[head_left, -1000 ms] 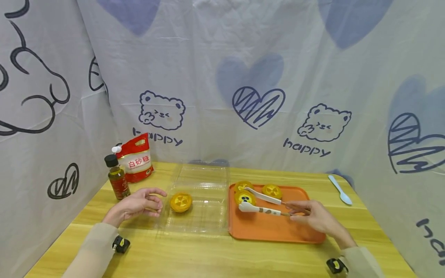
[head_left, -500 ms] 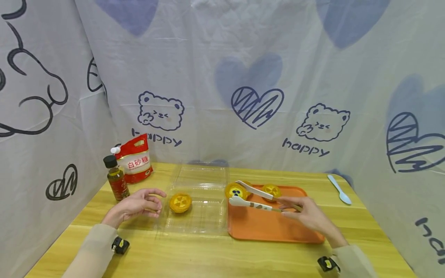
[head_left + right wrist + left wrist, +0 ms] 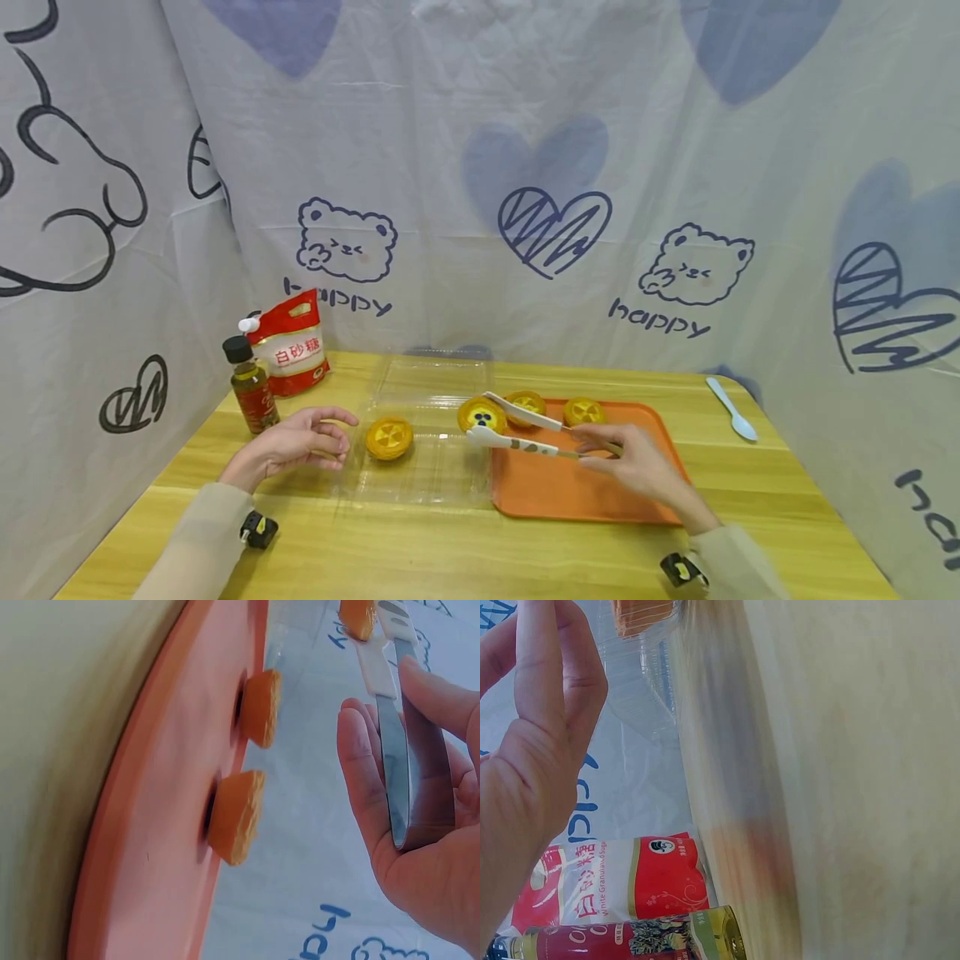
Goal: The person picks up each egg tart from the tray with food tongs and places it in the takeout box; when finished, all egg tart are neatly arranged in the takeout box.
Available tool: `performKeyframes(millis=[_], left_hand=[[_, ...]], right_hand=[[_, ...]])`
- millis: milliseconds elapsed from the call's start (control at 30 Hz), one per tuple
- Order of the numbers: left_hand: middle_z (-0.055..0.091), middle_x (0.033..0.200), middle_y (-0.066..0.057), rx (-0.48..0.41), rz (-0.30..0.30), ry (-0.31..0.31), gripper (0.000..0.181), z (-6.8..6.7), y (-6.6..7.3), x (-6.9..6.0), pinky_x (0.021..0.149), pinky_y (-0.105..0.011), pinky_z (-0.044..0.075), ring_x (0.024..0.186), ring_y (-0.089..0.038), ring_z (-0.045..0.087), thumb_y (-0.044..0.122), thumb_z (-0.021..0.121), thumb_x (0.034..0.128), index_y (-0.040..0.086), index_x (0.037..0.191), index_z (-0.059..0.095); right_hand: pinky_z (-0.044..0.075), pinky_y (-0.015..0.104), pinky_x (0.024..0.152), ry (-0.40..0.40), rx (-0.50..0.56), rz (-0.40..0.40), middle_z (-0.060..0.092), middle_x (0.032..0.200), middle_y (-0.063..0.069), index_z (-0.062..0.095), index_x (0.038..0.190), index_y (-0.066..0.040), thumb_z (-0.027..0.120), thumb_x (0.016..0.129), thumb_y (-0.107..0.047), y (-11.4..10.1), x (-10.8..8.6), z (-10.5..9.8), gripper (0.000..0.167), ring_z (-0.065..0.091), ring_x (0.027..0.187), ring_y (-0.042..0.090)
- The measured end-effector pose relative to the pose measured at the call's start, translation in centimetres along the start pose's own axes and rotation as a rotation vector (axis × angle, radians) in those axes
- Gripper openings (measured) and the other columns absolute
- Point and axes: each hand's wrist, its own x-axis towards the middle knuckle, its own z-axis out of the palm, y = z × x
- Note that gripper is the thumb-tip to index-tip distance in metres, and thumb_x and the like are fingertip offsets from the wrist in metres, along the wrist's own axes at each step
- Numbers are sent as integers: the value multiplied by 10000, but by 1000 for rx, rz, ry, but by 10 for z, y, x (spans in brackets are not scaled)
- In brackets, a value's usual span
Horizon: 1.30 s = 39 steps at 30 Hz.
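My right hand (image 3: 637,467) grips a pair of tongs (image 3: 534,447) with white patterned tips and metal arms. Between the tips is an egg tart (image 3: 478,408) topped with dark berries, raised over the right side of a clear plastic box (image 3: 431,479). In the right wrist view, thumb and fingers lie on either side of the tongs' arms (image 3: 393,765). A plain egg tart (image 3: 389,439) sits in the box's left half. Beside the box's left edge, my left hand (image 3: 300,442) hovers with loosely bent fingers and holds nothing.
Two tarts, one nearer the box (image 3: 527,403) and another (image 3: 584,412), lie on an orange tray (image 3: 585,496). A sugar bag (image 3: 296,354) and a dark-capped bottle (image 3: 255,396) stand at the left. A pale blue spoon (image 3: 731,410) lies far right.
My right hand has moved left, and the tongs have carried the berry tart from above the tray to over the clear box. The left hand stays in place.
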Motion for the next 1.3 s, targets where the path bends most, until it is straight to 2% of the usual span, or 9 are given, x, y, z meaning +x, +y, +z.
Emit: performKeyframes(millis=[133, 367, 567, 767, 1000, 1100, 1200, 1300], left_hand=[[615, 979, -114, 3, -1, 1, 534, 0, 0, -1, 813, -375, 609, 858, -213, 661, 13, 616, 929, -89, 1372, 336], [615, 971, -111, -2, -3, 1, 529, 0, 0, 0, 809, -374, 610, 849, -206, 660, 14, 617, 927, -82, 1369, 343], [619, 979, -120, -1, -1, -5, 526, 1, -1, 2, 810, -372, 609, 859, -220, 663, 8, 613, 928, -85, 1369, 342], [621, 973, -109, 0, -5, -1, 517, 0, 0, 4, 813, -371, 609, 866, -221, 662, 7, 610, 929, -80, 1366, 348], [613, 981, -115, 8, -3, -2, 549, -1, 0, 0, 811, -368, 609, 860, -211, 660, 15, 616, 929, -92, 1381, 322], [610, 980, -110, 4, 7, -14, 540, -1, 0, 1, 806, -363, 610, 858, -208, 660, 16, 610, 934, -93, 1379, 325], [609, 975, -105, 2, 8, -20, 517, -1, 0, 1, 802, -358, 611, 850, -204, 660, 10, 601, 937, -84, 1370, 334], [609, 971, -103, 10, 6, -30, 521, 0, 2, 1, 802, -361, 611, 844, -203, 659, 8, 595, 939, -91, 1371, 321]], right_hand=[[572, 248, 840, -30, 16, 4, 678, 1225, 144, 628, 1309, -128, 705, 901, -162, -3, 3, 6, 416, 691, 1015, 182], [568, 278, 854, -28, -36, 10, 697, 1206, 86, 645, 1291, -155, 713, 896, -192, -12, 8, 15, 402, 696, 999, 174], [572, 316, 867, -36, -58, -2, 690, 1217, 101, 652, 1281, -146, 709, 900, -210, -16, 12, 19, 390, 692, 1002, 179], [565, 321, 875, -57, -78, 4, 699, 1208, 33, 663, 1264, -211, 715, 896, -210, -20, 18, 24, 372, 682, 1000, 139], [553, 451, 908, -141, -101, -40, 711, 1164, 29, 657, 1279, -177, 703, 907, -221, -29, 27, 30, 378, 675, 1006, 165], [563, 402, 903, -175, -105, -37, 700, 1197, 34, 652, 1284, -182, 695, 914, -221, -33, 30, 32, 374, 676, 1006, 153], [568, 303, 750, -212, -112, -35, 701, 1202, 33, 653, 1285, -200, 690, 917, -250, -36, 32, 35, 373, 670, 916, 148], [507, 232, 647, -238, -121, -38, 700, 1210, 16, 652, 1294, -209, 687, 917, -258, -39, 35, 37, 382, 647, 852, 131]])
